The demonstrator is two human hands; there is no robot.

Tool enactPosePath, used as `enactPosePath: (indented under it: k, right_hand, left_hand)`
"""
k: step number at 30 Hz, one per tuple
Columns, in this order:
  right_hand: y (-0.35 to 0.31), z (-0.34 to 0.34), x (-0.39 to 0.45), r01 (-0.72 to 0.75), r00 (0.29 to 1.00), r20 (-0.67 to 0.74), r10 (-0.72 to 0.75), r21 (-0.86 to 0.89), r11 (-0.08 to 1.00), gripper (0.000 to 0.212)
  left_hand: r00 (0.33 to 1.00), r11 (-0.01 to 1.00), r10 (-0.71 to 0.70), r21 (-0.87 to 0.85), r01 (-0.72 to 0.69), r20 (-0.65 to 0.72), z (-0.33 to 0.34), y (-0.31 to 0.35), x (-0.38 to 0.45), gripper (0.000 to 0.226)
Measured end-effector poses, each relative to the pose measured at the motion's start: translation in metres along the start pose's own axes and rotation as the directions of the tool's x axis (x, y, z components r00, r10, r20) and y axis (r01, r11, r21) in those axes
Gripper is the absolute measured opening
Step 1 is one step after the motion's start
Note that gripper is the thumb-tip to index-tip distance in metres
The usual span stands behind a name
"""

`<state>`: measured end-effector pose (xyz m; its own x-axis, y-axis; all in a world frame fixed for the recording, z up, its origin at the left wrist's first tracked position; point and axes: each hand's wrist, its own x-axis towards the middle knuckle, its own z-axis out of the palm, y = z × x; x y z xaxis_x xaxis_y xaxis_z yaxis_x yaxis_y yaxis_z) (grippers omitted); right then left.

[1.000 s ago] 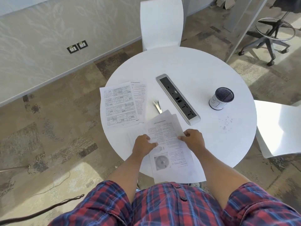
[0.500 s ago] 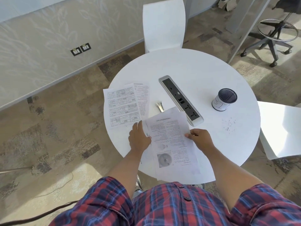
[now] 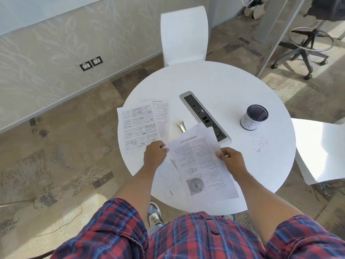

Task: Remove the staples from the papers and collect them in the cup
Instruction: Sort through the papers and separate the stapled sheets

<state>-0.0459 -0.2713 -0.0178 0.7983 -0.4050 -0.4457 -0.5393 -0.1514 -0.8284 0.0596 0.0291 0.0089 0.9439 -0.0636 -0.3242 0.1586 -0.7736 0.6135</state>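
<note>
White round table [image 3: 214,86] with a grey socket strip [image 3: 205,118] set in; two white chairs [image 3: 183,34] alongside (a black stool [image 3: 306,43] farther off).

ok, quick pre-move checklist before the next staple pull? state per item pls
1. Sheet held: ok. Left hand and right hand each pinch a side edge of the printed sheet.
2. Staple on that sheet located: cannot tell, too small to see.
3. Staple remover within reach: ok, it lies on the table just beyond the sheet, in neither hand.
4. Cup upright and open: ok, it stands right of the power strip.
5. Staples collected: not ok. Loose staples lie on the table near the cup, outside it.
6. Finished papers kept apart: ok, stacked to the left.
</note>
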Motion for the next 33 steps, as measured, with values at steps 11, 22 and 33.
enactPosePath:
  k: [11, 22, 33]
  right_hand:
    - [-0.011, -0.007, -0.010, -0.016, 0.998, -0.060, 0.017, 0.020, 1.000, 0.039]
    - [-0.006, -0.014, -0.005, -0.016, 0.960, -0.256, 0.111, 0.347, 0.938, 0.014]
    - [-0.006, -0.005, 0.003, -0.106, 0.940, -0.247, 0.237, 0.447, 0.888, 0.010]
  left_hand:
    - [0.990, 0.958, -0.136, -0.251, 0.139, 0.030, 0.008, -0.014, -0.005, 0.009]
    - [0.960, 0.859, -0.279, -0.440, 0.263, 0.029, 0.008, -0.029, -0.012, 0.003]
    - [0.961, 0.819, -0.273, -0.514, 0.254, 0.040, 0.009, -0.024, -0.012, 0.015]
